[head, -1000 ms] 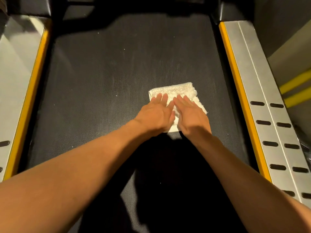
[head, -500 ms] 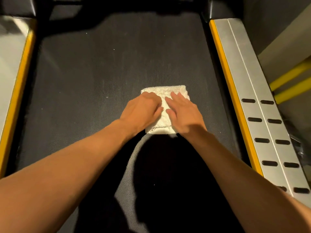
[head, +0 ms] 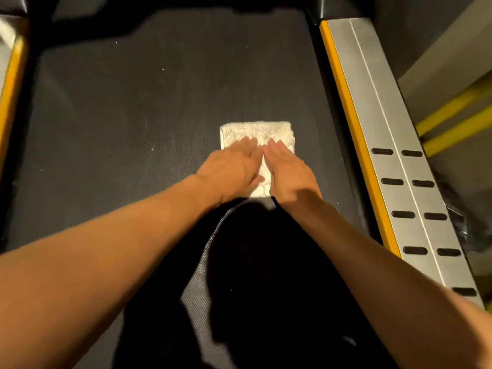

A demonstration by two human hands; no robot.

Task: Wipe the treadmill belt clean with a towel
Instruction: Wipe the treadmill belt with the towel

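towel (head: 257, 131): off-white, nubby terry | belt (head: 159, 107): dark charcoal, fine woven texture, scattered pale specks | right side rail (head: 386, 134): brushed silver, two rows of black oval slots, yellow inner stripe | left side rail (head: 10, 75): yellow stripe

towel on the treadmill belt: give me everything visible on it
The towel is cream-white with a nubby, terry-like pile, folded into a compact rectangle. It lies flat on the dark treadmill belt, right of the belt's middle. The left hand and right hand press on it side by side with straight fingers, covering its near part; the far part and a strip between the hands show.
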